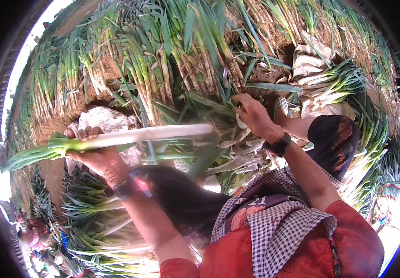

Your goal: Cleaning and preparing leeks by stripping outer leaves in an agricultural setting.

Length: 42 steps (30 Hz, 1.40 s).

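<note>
A long leek (144, 134) lies level across my left hand (95, 153), which is closed round it where the white shaft meets the green leaves. Its root end, slightly blurred, points right toward the middle of the view. Off to the right, my right hand (256, 118) is closed, with its fingers pinched on a stripped leek leaf (214, 104) that trails left, smeared by motion. That hand is apart from the leek. Beneath both hands lies a heap of peeled-off leaves (241, 162), between my bent legs.
Rows of unpeeled leeks (149, 78) with soil on their roots stand across the far side. Clean white leeks are piled at lower left (107, 236) and at right (334, 88). Pale sacks (102, 118) lie on the soil. My patterned shoe (282, 104) rests beyond the heap.
</note>
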Motion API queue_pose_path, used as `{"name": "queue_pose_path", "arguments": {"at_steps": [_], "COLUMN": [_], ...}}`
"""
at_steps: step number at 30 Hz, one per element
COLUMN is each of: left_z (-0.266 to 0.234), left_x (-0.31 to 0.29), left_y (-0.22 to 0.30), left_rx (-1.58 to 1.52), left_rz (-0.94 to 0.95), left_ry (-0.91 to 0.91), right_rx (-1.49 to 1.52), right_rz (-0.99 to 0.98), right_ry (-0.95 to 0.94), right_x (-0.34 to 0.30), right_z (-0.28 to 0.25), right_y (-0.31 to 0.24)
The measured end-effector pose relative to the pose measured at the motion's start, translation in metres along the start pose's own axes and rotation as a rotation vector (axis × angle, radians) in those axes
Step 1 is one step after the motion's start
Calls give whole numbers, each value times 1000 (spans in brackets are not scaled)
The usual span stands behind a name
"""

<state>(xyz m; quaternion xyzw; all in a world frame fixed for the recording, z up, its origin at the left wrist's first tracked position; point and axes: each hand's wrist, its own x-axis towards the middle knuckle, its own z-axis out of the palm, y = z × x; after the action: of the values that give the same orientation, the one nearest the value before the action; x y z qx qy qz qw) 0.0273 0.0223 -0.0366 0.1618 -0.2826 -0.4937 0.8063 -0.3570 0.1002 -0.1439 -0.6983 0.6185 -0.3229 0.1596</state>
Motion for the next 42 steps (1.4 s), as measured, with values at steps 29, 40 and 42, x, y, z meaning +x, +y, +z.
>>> {"name": "queue_pose_path", "arguments": {"at_steps": [29,40,42], "left_z": [26,25,22], "left_x": [-9,-4,-2], "left_y": [-32,-16,-10], "left_rx": [-235,-285,-337], "left_rz": [-272,-238,-256], "left_ry": [-297,-298,-323], "right_rx": [207,1409,1380], "right_rz": [-386,377,419], "right_ry": [-179,-520,-559], "right_x": [31,13,-2], "right_z": [3,-13,-23], "right_y": [-159,-110,-91]}}
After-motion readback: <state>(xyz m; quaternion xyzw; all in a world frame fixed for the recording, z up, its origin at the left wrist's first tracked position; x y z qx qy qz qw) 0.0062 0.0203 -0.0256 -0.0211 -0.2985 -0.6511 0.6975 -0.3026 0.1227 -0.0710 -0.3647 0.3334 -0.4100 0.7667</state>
